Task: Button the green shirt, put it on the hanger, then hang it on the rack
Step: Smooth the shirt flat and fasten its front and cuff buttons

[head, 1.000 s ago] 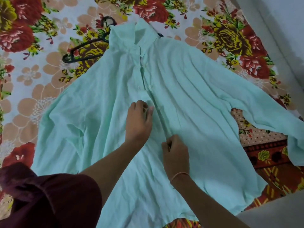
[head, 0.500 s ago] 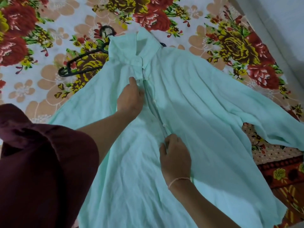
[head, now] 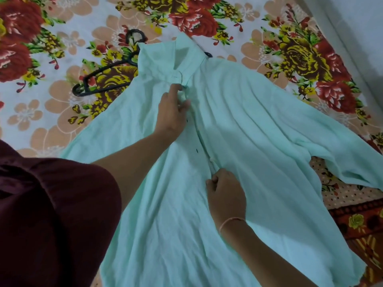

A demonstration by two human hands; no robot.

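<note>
L hand [head: 171, 114] is pinching the placket [head: 200, 141] up top, R hand [head: 226, 195] pinching it lower. Green shirt [head: 269, 141] is likely risking mismatched btns if edges are sliding.

Mint-green shirt [head: 238, 125] — black hanger [head: 99, 79] — red-yellow floral bedsheet [head: 51, 48].

No readable text, labels or numbers anywhere.

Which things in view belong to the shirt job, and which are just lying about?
Job: green shirt; black hanger, partly under it; left hand and right hand, both pinching the shirt front.
Lying about: floral bedsheet; red patterned cloth.
</note>
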